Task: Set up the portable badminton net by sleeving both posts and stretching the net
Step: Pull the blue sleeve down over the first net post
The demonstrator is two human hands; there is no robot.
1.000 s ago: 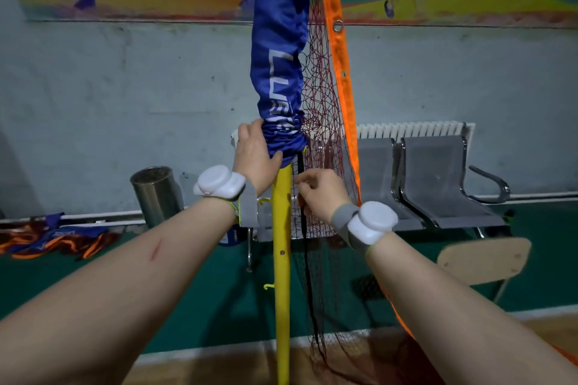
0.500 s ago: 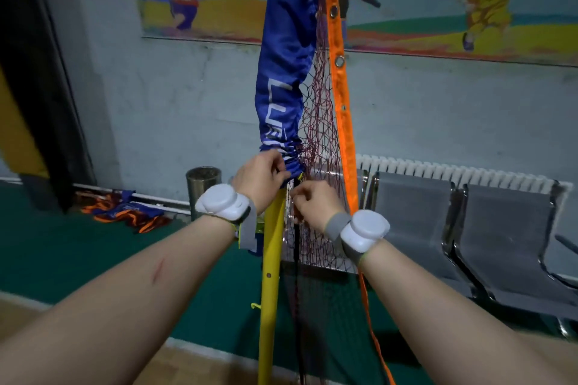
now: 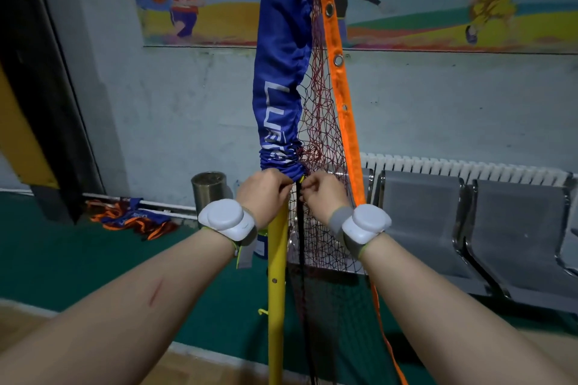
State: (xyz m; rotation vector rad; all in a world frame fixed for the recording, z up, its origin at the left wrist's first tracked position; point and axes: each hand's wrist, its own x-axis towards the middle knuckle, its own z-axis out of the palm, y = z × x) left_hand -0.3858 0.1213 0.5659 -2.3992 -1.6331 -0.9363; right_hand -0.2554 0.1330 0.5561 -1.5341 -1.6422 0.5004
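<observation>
A yellow post (image 3: 277,275) stands upright in front of me. A blue fabric sleeve (image 3: 280,78) with white lettering covers its upper part and bunches at the lower end. My left hand (image 3: 264,192) grips that bunched hem on the left of the post. My right hand (image 3: 323,194) pinches the sleeve's edge and the dark red net mesh (image 3: 319,134) on the right. An orange net band (image 3: 342,87) with metal eyelets hangs down beside the mesh. A black cord (image 3: 301,244) dangles below my right hand.
A row of grey metal seats (image 3: 469,228) stands along the wall at right, with a white radiator (image 3: 453,166) behind. A steel bin (image 3: 208,194) and a heap of blue and orange cloth (image 3: 134,219) lie at left. The floor is green, with wood near me.
The view has swung left and risen. Both hands have stayed at the sleeve's lower end and come closer together; the left has shifted from the post onto the bunched hem.
</observation>
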